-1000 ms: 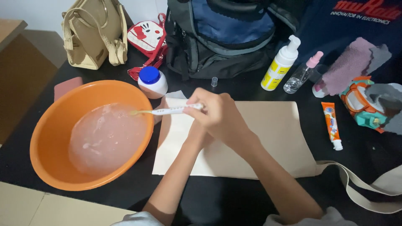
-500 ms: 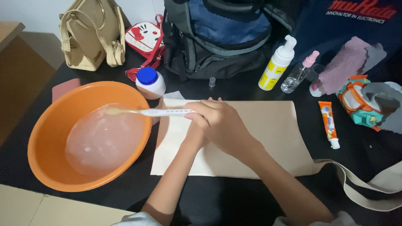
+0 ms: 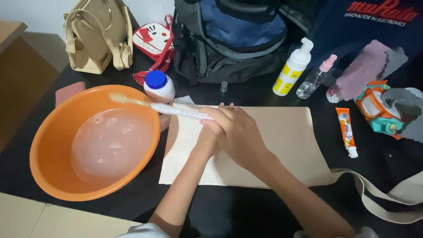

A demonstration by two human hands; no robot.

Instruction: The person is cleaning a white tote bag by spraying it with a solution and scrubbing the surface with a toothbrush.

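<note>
**Orange Basin, Brush Over Water**

Orange plastic formed the basin [image 3: 53, 150], which served as the reference point on the black table [image 3: 246, 211]. It held cloudy, bubbly water [image 3: 110, 145]. No foam or wet patch could be made out on the tote [image 3: 282, 145], the beige cloth bag lying flat just right of the basin, so scrubbing of the cloth appeared not yet started, as far as the view showed.

1. Right hand [image 3: 240, 132]: closed around the handle of a white toothbrush [image 3: 176, 109]. The brush reached left across the basin's far right rim, and its bristle end, blurred, hung over the water near the basin's far side. Whether the bristles were wet could not be told.
2. Left hand [image 3: 207, 141]: mostly hidden under the right hand, resting on the tote just right of the basin. Its fingers could not be seen, so open or closed could not be told.
3. Jar [image 3: 159, 87]: white with a blue cap, standing upright just behind the basin's far right rim.
4. Further right of the basin, past the tote: a pump bottle [image 3: 291, 70], a clear spray bottle [image 3: 313, 79] and a small orange tube [image 3: 346, 132].
5. Behind the basin: a tan handbag [image 3: 94, 39] and a dark backpack [image 3: 229, 39].
</note>
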